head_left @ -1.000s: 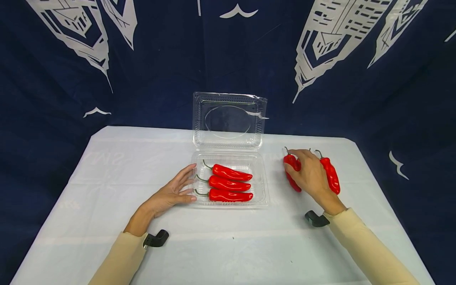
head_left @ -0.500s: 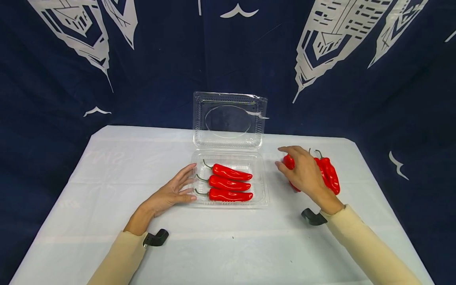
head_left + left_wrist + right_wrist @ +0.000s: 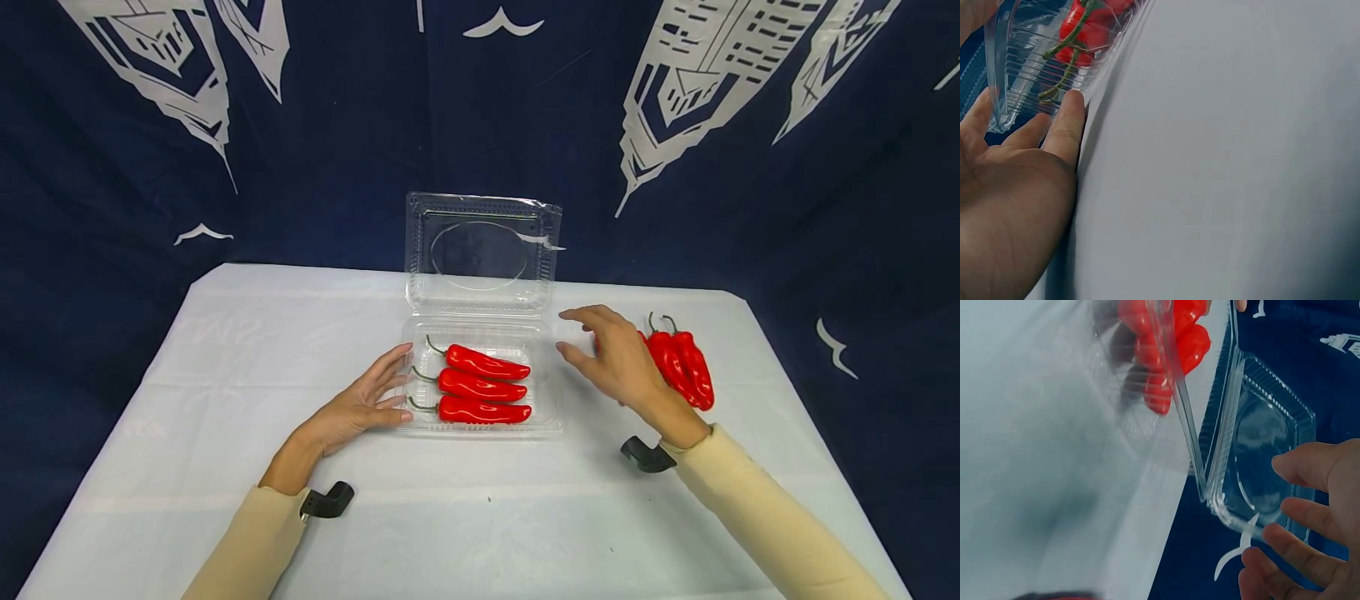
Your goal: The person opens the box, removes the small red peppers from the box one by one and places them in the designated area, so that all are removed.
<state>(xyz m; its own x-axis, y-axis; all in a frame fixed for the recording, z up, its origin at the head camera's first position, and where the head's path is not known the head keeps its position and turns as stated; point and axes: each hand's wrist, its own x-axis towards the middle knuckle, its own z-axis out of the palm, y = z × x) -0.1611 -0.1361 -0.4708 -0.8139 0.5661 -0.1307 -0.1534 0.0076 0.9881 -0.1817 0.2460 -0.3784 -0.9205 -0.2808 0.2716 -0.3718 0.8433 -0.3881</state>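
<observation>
1. Flat on the white tablecloth [image 3: 225, 467] sits a clear plastic clamshell box [image 3: 551, 417], its ribbed, glossy lid [image 3: 482, 250] standing upright at the back.
2. Inside the tray lie three glossy red chili peppers [image 3: 480, 387], stacked in a row from front to back, thin green stems pointing left and tapered tips pointing right.
3. The left hand [image 3: 356, 408] rests on the cloth with relaxed, straight fingers; its fingertips [image 3: 1072, 103] touch the ribbed left wall of the tray, gripping nothing.
4. The right hand [image 3: 615, 358] hovers just right of the tray, fingers loosely spread and slightly bent, holding nothing.
5. Behind that hand, more red chili peppers [image 3: 682, 367] lie close together on the cloth, smooth and shiny, curved stems pointing away from the person.
6. Both arms wear cream sleeves [image 3: 750, 517], each with a black mount [image 3: 326, 502] at the wrist.
7. A dark blue cloth backdrop [image 3: 337, 125] printed with white buildings hangs behind the table.
</observation>
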